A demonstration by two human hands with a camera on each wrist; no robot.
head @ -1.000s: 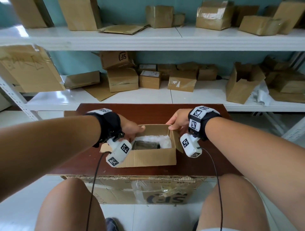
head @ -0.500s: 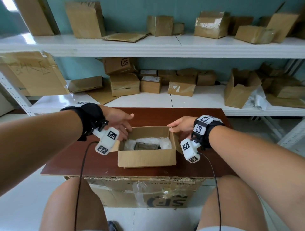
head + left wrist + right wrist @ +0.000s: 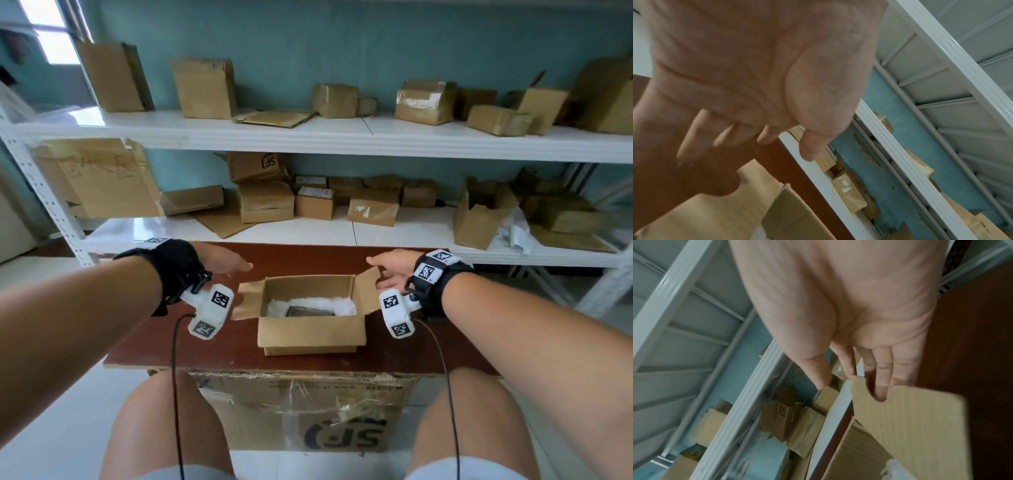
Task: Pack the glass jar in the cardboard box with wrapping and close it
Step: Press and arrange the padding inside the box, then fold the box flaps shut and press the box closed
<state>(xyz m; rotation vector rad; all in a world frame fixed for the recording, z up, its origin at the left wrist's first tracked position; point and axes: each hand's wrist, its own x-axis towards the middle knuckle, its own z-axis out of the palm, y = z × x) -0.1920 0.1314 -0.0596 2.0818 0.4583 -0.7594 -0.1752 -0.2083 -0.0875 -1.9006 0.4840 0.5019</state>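
cardboard box (image 3: 310, 330) open between both hands, right fingers (image 3: 882, 369) touching flap (image 3: 906, 415)

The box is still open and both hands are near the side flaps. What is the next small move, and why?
Probably fold the two side flaps inward. The cardboard box stands open with the wrapped jar already inside. The left hand hovers open above the left flap; the right hand has straight fingers at the right flap.
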